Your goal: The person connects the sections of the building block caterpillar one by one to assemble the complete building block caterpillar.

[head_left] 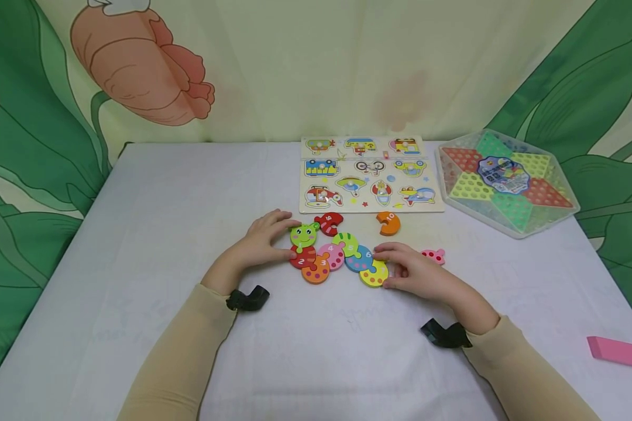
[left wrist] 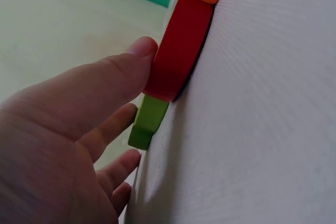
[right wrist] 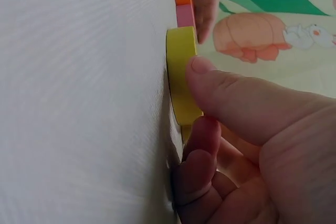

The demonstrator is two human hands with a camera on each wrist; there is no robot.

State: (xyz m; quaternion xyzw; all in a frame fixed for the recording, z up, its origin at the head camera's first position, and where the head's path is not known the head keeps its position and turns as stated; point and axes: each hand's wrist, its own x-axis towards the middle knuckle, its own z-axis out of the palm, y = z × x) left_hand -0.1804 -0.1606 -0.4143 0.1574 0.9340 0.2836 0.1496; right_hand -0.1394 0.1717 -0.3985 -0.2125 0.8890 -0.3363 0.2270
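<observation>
Left hand (head_left: pixel 260 240): fingers spread, thumb touching red piece 2 (head_left: pixel 304 258), beside green smiling head (head_left: pixel 302 237). Right hand (head_left: pixel 418 272): fingers pinching yellow piece (head_left: pixel 374 276).

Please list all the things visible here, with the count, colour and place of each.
Vehicle peg puzzle: one, multicoloured, far side
Chinese checkers box: one, clear, red, yellow, green, far right
Caterpillar puzzle chain: seven pieces; two green, red, orange, pink, blue, yellow; centre
Loose 10 piece: one, orange, before the peg puzzle
Loose numbered piece: one, red, before the peg puzzle
Loose spotted piece: one, pink, partly hidden, right of chain
Rectangular block: one, pink, right side
Tablecloth: one, white, under the toys
Printed backdrop: one, cream, green, pink, behind
Wrist cameras: two, black, on wrists
Sleeves: two, beige, forearms
Left hand: one, bare, at red 2 piece
Right hand: one, bare, at yellow piece
</observation>
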